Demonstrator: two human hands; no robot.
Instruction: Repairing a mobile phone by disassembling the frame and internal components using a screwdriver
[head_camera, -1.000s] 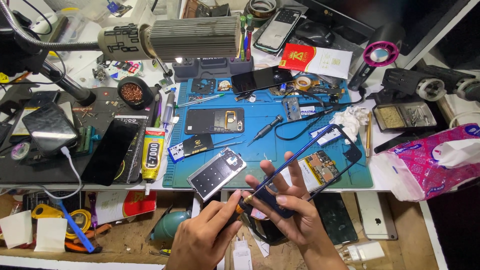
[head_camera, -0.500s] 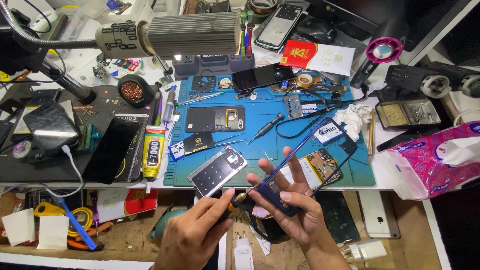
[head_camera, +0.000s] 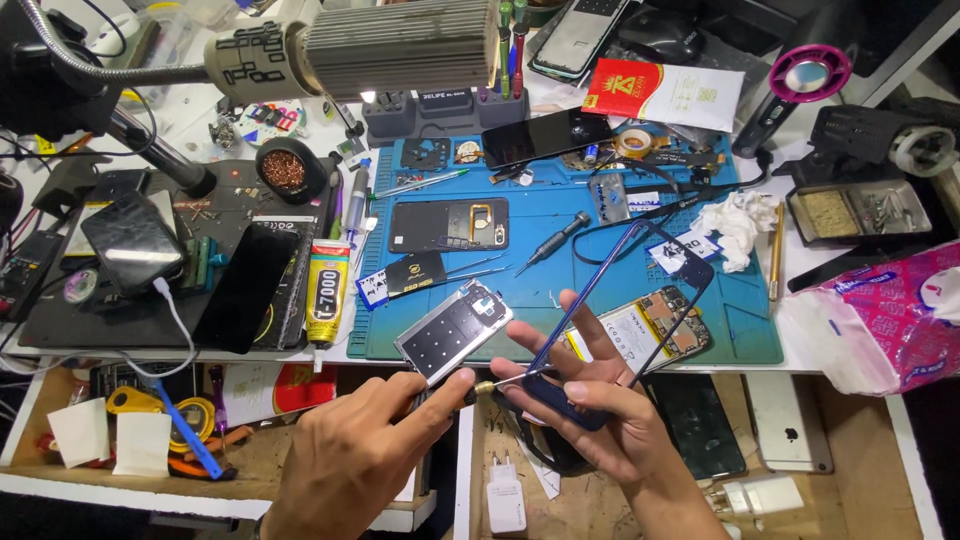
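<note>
**Pinched tool meets tilted phone frame**

Pinched narrow around a small brass-tipped tool (head_camera: 483, 386), left hand (head_camera: 350, 455) low at the front edge of the worktop (head_camera: 760, 340), tip aimed rightward at the frame's lower corner. Farther left: dark phone (head_camera: 243, 288) lying flat on a black mat, glue tube (head_camera: 326, 292) just beside it, both clear of the working spot. Just above the tool: silver back plate (head_camera: 453, 330) resting at the blue mat's near edge, probably parked within reach.

Right hand (head_camera: 590, 415) closed on the thin blue phone frame (head_camera: 625, 300), fingers curled under the lower end, thumb on top, frame tilted up and away so the corner faces the tool — likely for a steady purchase and a clear view of the seam. Behind the frame, on the mat: opened phone with battery (head_camera: 640, 330) showing, inside up. Screwdriver (head_camera: 553, 240) lying loose mid-mat. Far right: crumpled tissue (head_camera: 738, 222), then pink tissue pack (head_camera: 880, 315) at the worktop's edge.
</note>
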